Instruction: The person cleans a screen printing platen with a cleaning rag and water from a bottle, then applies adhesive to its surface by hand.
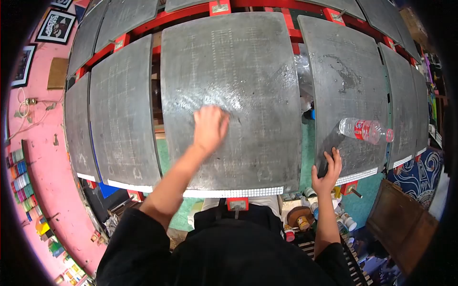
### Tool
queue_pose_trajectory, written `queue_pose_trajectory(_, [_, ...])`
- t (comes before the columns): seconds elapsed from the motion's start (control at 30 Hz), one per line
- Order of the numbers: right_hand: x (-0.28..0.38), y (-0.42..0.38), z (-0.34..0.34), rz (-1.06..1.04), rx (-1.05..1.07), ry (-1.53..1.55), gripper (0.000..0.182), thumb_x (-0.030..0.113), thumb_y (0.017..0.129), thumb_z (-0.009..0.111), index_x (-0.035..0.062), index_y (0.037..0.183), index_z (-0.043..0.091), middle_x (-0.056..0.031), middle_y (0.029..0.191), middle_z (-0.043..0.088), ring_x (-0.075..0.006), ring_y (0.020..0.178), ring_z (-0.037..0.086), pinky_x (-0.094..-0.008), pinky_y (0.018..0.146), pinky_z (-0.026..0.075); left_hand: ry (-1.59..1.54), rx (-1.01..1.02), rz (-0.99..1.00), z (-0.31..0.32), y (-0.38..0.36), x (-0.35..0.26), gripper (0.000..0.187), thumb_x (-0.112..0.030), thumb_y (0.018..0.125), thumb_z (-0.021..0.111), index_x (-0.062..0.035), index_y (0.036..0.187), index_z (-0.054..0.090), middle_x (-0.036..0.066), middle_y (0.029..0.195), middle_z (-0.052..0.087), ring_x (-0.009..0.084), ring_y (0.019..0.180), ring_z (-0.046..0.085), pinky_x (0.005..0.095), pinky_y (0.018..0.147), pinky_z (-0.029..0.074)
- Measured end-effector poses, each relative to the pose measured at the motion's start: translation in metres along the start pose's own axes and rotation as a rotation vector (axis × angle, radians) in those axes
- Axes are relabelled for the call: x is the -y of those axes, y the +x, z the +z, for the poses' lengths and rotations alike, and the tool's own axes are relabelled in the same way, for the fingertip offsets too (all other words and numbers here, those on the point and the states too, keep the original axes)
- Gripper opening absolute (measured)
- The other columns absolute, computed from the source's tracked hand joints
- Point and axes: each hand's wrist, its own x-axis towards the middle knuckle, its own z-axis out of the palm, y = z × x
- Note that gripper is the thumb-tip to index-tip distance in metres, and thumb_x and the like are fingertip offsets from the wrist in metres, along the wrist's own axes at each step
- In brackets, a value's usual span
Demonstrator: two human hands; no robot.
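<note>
My left hand (210,126) presses on the wet middle of a large grey board (267,157) directly in front of me. Its fingers are curled down against the surface; whatever lies under them, if anything, is hidden. My right hand (328,172) rests at the lower left of the neighbouring grey board (353,100), fingers apart and holding nothing. Just beyond that hand, a clear plastic bottle (365,129) with a red label and pink cap lies on its side. Water shines around my left hand, and a wet patch marks the right board.
More grey boards (121,119) stand on a red metal frame (191,12), with gaps between them. White gridded strips (234,192) line their near edges. Paint jars (303,222) sit below at right. A pink wall (43,124) carries pictures and a rack of colored items (21,183).
</note>
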Motion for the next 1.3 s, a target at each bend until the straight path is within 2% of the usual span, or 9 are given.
queue_pose_trajectory(0.13, [-0.005, 0.001, 0.0, 0.009, 0.019, -0.01, 0.058, 0.027, 0.077, 0.077, 0.007, 0.13, 0.065, -0.0215, 0.154, 0.051, -0.0429, 0.148, 0.041, -0.06, 0.121, 0.027, 0.074, -0.191, 0.006, 0.008, 0.153, 0.067, 0.016, -0.024, 0.096, 0.066, -0.0126, 0.106, 0.061, 0.011, 0.11, 0.06, 0.0349, 0.109, 0.056, 0.0534, 0.093, 0.04])
queue_pose_trajectory(0.3, [-0.008, 0.007, -0.002, 0.013, 0.029, -0.01, 0.057, 0.031, 0.078, 0.076, 0.0074, 0.129, 0.065, -0.0225, 0.152, 0.052, -0.0429, 0.147, 0.042, -0.0601, 0.12, 0.029, 0.201, -0.269, -0.284, 0.016, 0.283, 0.124, 0.02, -0.032, 0.098, 0.066, -0.0189, 0.113, 0.068, 0.01, 0.12, 0.065, 0.0336, 0.119, 0.059, 0.0575, 0.099, 0.041])
queue_pose_trajectory(0.53, [-0.006, 0.008, -0.006, 0.012, 0.007, 0.034, 0.056, 0.032, 0.077, 0.076, 0.0087, 0.128, 0.067, -0.0211, 0.15, 0.054, -0.0419, 0.145, 0.045, -0.0593, 0.119, 0.03, -0.037, -0.102, 0.133, 0.025, 0.114, 0.0, 0.015, -0.016, 0.092, 0.07, -0.0109, 0.104, 0.062, 0.012, 0.111, 0.062, 0.0357, 0.11, 0.057, 0.0531, 0.097, 0.038])
queue_pose_trajectory(0.7, [-0.007, 0.005, -0.006, 0.023, 0.031, 0.034, 0.057, 0.031, 0.076, 0.077, 0.0086, 0.127, 0.067, -0.0212, 0.15, 0.054, -0.0422, 0.146, 0.044, -0.0597, 0.119, 0.03, 0.04, -0.176, -0.178, 0.0, 0.066, 0.035, 0.016, -0.017, 0.093, 0.069, -0.0112, 0.105, 0.061, 0.011, 0.11, 0.061, 0.0334, 0.111, 0.057, 0.0521, 0.093, 0.038])
queue_pose_trajectory(0.83, [-0.006, 0.008, -0.008, 0.009, 0.07, 0.017, 0.062, 0.033, 0.076, 0.078, 0.0072, 0.13, 0.064, -0.0235, 0.151, 0.052, -0.0437, 0.146, 0.043, -0.0605, 0.118, 0.029, 0.274, -0.394, -0.342, -0.003, 0.166, 0.149, 0.017, -0.026, 0.1, 0.063, -0.0101, 0.105, 0.06, 0.014, 0.11, 0.062, 0.0377, 0.111, 0.058, 0.0566, 0.09, 0.042])
queue_pose_trajectory(0.93, [-0.013, 0.008, -0.003, 0.013, 0.084, 0.001, 0.065, 0.039, 0.075, 0.078, 0.007, 0.13, 0.063, -0.0239, 0.151, 0.052, -0.0442, 0.146, 0.042, -0.0621, 0.117, 0.029, 0.34, -0.419, -0.731, -0.002, 0.274, 0.188, 0.031, -0.037, 0.098, 0.064, -0.0155, 0.12, 0.064, 0.015, 0.124, 0.066, 0.0395, 0.122, 0.061, 0.0603, 0.094, 0.047])
queue_pose_trajectory(1.03, [-0.013, 0.004, -0.003, 0.021, 0.117, -0.024, 0.068, 0.044, 0.074, 0.078, 0.0074, 0.13, 0.063, -0.0239, 0.151, 0.051, -0.0448, 0.146, 0.041, -0.063, 0.116, 0.029, 0.12, -0.393, -0.55, 0.014, 0.309, 0.12, 0.024, -0.029, 0.092, 0.064, -0.0104, 0.101, 0.076, 0.015, 0.11, 0.076, 0.0355, 0.112, 0.071, 0.053, 0.094, 0.052])
queue_pose_trajectory(1.13, [-0.01, 0.007, -0.004, -0.001, 0.1, -0.009, 0.067, 0.043, 0.075, 0.077, 0.0073, 0.131, 0.063, -0.0246, 0.151, 0.051, -0.0454, 0.147, 0.04, -0.0627, 0.117, 0.029, 0.106, -0.099, -0.328, 0.056, 0.332, -0.022, 0.02, -0.025, 0.092, 0.064, -0.0137, 0.104, 0.075, 0.013, 0.111, 0.074, 0.0355, 0.111, 0.068, 0.0538, 0.093, 0.051])
queue_pose_trajectory(1.3, [-0.011, 0.008, -0.007, -0.013, 0.12, -0.012, 0.069, 0.038, 0.075, 0.077, 0.0047, 0.133, 0.061, -0.0255, 0.154, 0.049, -0.0457, 0.148, 0.038, -0.0615, 0.119, 0.026, -0.145, -0.081, 0.203, 0.101, 0.233, -0.127, 0.012, -0.017, 0.093, 0.066, -0.0117, 0.104, 0.062, 0.01, 0.104, 0.059, 0.0332, 0.103, 0.057, 0.051, 0.088, 0.041])
